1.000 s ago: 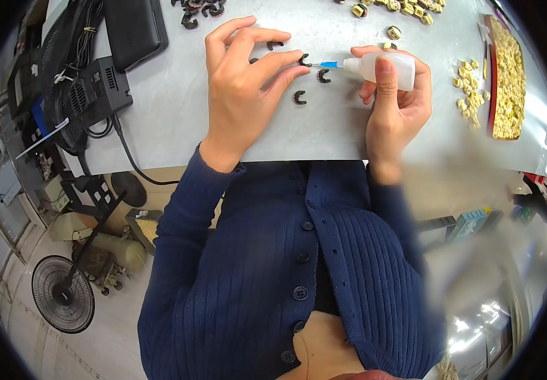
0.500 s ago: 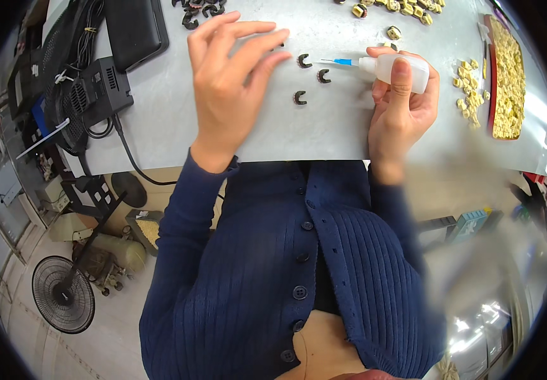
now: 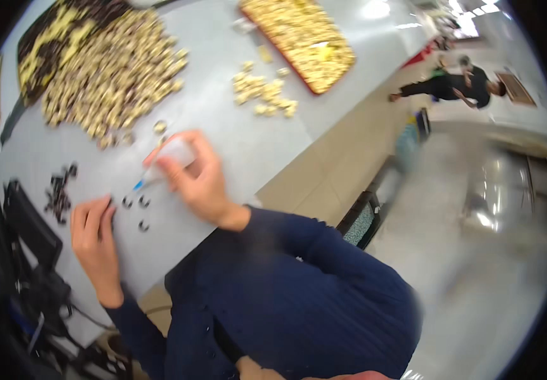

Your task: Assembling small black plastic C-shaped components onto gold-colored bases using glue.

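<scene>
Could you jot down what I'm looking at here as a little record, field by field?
Setting: grey table, seen from above by a head camera.
Left hand: flat on the table, fingers spread, holding nothing.
Right hand: gripping a small clear squeeze bottle with a blue nozzle pointing down-left.
Between the hands: three small dark C-shaped pieces lying apart on the table.
Further left: cluster of dark pieces.
Behind: big heap of tan pieces, small tan group, red-rimmed tray of tan pieces.
Clothing: dark blue buttoned cardigan.
</scene>
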The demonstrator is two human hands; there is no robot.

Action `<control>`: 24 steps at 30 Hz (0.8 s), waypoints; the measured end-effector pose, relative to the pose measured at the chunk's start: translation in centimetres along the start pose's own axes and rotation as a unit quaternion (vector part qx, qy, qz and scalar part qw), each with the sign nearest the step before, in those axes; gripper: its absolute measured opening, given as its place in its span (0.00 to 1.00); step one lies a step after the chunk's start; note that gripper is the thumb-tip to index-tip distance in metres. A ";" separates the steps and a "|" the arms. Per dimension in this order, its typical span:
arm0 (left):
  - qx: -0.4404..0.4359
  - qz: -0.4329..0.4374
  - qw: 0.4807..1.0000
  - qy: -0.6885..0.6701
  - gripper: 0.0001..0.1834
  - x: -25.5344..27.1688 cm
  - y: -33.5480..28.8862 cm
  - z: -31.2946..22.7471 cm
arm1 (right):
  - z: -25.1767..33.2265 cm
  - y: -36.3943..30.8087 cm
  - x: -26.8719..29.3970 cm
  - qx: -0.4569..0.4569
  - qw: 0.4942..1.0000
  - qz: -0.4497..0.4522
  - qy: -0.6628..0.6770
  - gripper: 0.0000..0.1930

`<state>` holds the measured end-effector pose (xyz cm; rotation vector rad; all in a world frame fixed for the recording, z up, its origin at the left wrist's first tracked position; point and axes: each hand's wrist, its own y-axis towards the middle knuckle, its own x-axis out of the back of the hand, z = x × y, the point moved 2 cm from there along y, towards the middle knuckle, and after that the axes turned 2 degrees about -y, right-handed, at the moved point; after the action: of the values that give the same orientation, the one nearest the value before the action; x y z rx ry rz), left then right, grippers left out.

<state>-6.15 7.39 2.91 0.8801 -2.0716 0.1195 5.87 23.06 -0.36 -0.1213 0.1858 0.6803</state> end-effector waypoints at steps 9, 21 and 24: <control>0.004 -0.002 1.000 -0.017 0.08 -0.2 0.5 0.8 | -0.1 0.6 -0.7 -0.058 0.995 0.032 0.068 0.13; 0.039 0.002 0.992 -0.120 0.10 0.3 0.8 2.3 | 0.2 1.3 -1.4 0.003 0.999 0.043 0.004 0.10; 0.041 -0.009 0.993 -0.114 0.10 -0.3 1.0 2.2 | 0.4 1.2 -1.3 0.006 0.998 0.061 -0.007 0.11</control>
<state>-8.17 7.44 1.55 1.0019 -2.2838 0.0982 4.20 23.22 0.21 -0.0935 0.1844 0.8019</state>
